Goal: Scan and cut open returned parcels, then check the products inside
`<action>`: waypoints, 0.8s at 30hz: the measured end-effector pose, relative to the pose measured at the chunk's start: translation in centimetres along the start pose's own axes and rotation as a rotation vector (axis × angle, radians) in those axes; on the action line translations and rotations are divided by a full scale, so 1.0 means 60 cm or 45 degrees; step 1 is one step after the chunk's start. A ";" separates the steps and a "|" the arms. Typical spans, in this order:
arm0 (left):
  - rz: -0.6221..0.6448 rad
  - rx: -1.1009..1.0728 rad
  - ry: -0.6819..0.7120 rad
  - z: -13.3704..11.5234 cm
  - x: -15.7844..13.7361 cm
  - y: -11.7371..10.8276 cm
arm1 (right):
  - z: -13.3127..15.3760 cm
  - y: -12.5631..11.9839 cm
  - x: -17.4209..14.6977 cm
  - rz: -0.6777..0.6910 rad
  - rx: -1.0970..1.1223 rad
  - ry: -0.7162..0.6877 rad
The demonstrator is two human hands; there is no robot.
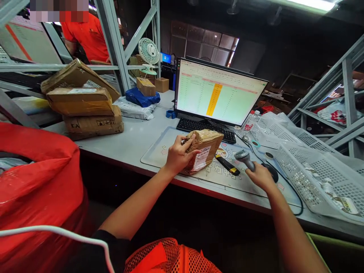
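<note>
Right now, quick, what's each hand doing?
Left hand: closed, holding the taped cardboard box.
Right hand: closed, holding the gray handheld scanner.

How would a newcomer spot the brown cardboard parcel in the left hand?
Find the wide black-framed monitor. In front of its black keyboard, the left hand holds the brown cardboard parcel. Unlike the brown cardboard boxes stacked farther left, this one is hand-held.

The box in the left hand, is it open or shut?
Looks shut: shiny tape crosses the box, and no raised flap shows. Its far side is hidden.
</note>
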State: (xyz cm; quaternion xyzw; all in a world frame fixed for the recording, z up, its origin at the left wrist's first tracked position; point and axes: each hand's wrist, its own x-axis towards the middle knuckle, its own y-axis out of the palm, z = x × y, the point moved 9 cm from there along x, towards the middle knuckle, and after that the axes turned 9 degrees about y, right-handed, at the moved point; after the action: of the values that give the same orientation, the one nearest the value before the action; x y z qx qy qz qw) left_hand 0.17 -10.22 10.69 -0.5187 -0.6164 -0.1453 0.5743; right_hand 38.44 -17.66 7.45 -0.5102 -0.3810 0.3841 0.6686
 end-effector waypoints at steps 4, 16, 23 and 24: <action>0.024 -0.010 0.012 0.004 0.001 -0.002 | 0.033 -0.076 -0.094 0.105 0.386 -0.285; -0.074 0.123 0.175 -0.021 0.000 -0.013 | 0.091 -0.120 -0.183 0.095 0.582 -0.528; -0.080 0.078 0.150 -0.015 -0.001 -0.012 | 0.082 -0.105 -0.156 0.112 0.578 -0.521; -0.089 0.046 0.144 -0.014 -0.005 -0.012 | 0.074 -0.100 -0.138 0.076 0.564 -0.485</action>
State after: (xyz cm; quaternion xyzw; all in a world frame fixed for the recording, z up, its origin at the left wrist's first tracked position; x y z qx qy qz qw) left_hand 0.00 -11.32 11.02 -0.4774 -0.6032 -0.1832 0.6121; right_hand 31.74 -24.53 13.19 -0.2815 -0.3914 0.5662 0.6686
